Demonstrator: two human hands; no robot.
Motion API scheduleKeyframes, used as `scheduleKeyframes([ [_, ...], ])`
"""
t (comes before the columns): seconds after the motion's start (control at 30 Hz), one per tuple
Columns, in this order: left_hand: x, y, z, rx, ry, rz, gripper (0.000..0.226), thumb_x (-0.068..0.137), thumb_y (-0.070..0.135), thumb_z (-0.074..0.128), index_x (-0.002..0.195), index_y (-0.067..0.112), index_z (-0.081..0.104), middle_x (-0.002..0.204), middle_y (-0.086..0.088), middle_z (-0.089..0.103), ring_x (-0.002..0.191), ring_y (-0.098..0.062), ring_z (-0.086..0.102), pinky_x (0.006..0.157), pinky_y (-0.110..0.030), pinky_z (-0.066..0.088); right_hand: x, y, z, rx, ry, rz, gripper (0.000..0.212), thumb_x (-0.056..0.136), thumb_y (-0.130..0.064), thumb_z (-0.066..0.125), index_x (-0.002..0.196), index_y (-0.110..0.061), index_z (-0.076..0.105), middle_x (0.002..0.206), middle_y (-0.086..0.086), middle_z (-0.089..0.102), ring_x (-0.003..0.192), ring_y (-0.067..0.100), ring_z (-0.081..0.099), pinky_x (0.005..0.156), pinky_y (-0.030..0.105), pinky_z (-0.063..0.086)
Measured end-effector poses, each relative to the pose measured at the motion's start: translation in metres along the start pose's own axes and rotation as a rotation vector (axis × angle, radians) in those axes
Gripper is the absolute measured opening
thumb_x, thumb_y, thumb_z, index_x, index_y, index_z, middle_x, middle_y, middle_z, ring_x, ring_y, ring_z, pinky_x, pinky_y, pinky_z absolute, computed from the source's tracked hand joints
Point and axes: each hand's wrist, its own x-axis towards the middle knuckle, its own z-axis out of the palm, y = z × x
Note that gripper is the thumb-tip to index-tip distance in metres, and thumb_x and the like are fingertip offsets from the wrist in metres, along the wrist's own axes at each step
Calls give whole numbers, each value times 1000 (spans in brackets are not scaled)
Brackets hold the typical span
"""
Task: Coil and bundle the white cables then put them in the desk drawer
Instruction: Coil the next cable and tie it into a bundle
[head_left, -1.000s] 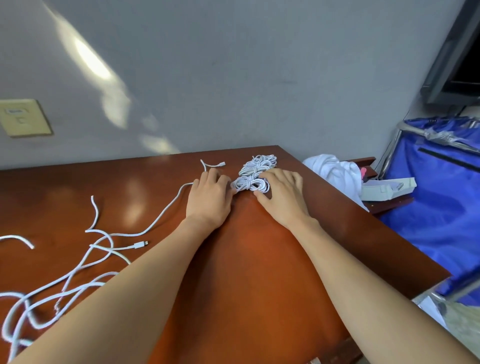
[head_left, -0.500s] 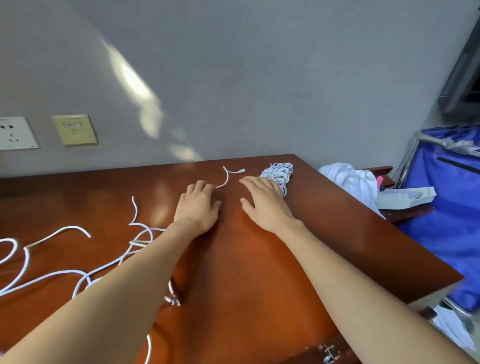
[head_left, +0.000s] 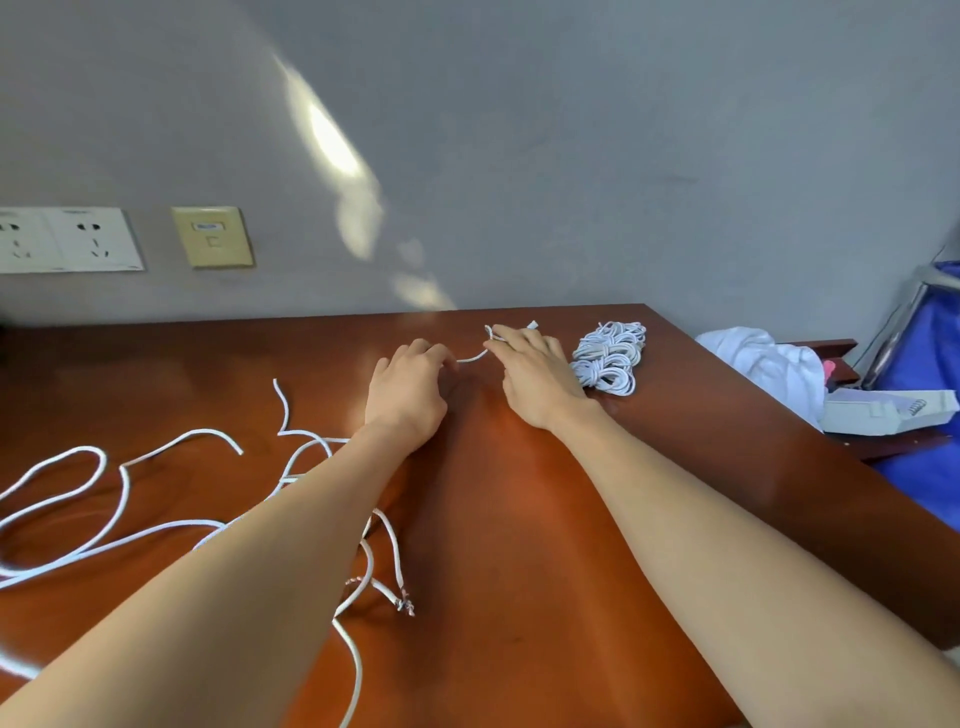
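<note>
A pile of coiled white cable bundles (head_left: 610, 356) lies near the far right corner of the brown desk (head_left: 519, 519). My right hand (head_left: 535, 376) rests just left of the pile, its fingers on the plug end of a loose white cable (head_left: 472, 357). My left hand (head_left: 408, 387) has its fingers curled on the same cable a short way to the left. Several loose white cables (head_left: 119, 499) sprawl over the left half of the desk; two frayed ends (head_left: 402, 603) lie near my left forearm. No drawer is in view.
Wall sockets (head_left: 67, 240) and a yellowish wall plate (head_left: 212, 237) sit on the grey wall behind the desk. To the right, beyond the desk edge, are a white cloth (head_left: 769, 364), a white box (head_left: 883, 410) and a blue fabric bin (head_left: 930, 415).
Both hands have left the coiled bundle pile and moved left onto the plug end of a loose cable. The camera has turned left, bringing the wall sockets into view.
</note>
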Motion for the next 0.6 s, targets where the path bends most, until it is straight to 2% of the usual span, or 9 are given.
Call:
scheduleKeyframes([
  [0.13,1,-7,-12,-24,57,15,49,77,-13,53,108,23,66,118,2,61,112,-25,52,87,-33,35,12,-5,-5,-1,20,5,65,98,-1,51,157,-23,39,166,-1,30,148,26,30,115,40,28],
  [0.23,-2,-12,-22,-79,109,10,39,80,-13,54,92,24,60,104,6,60,102,-23,51,76,-32,34,15,-10,-15,144,-7,61,63,100,0,52,157,-22,39,169,-4,26,147,25,33,114,42,39],
  [0.3,-4,-12,-30,-136,132,5,38,79,-13,51,90,22,59,101,8,60,99,-20,50,74,-33,36,12,-15,-21,208,-42,51,62,102,-3,51,159,-23,36,170,-6,24,147,24,34,112,42,40],
  [0.37,-5,-12,-39,-178,145,5,38,78,-13,49,91,20,60,100,8,61,97,-17,49,75,-33,36,8,-24,-23,240,-68,27,57,104,-10,53,158,-25,39,167,-6,31,145,24,37,110,43,41],
  [0.43,-9,-11,-48,-217,167,-8,37,79,-13,47,91,19,62,97,8,60,93,-15,47,75,-32,35,5,-31,-22,266,-39,22,43,105,-15,54,147,-24,52,154,-4,49,135,25,48,102,42,46],
  [0.5,-14,-11,-57,-208,183,-9,36,82,-12,48,89,20,62,95,9,59,90,-13,45,74,-32,36,1,-36,-21,310,23,52,28,106,-15,51,131,-20,63,133,-1,63,119,26,59,91,41,50],
  [0.6,-22,-16,-68,-157,180,-15,36,81,-10,49,83,24,61,93,10,59,92,-15,50,73,-31,35,-4,-40,-29,475,56,150,23,106,-15,49,113,-20,71,107,-1,74,99,25,67,83,37,53],
])
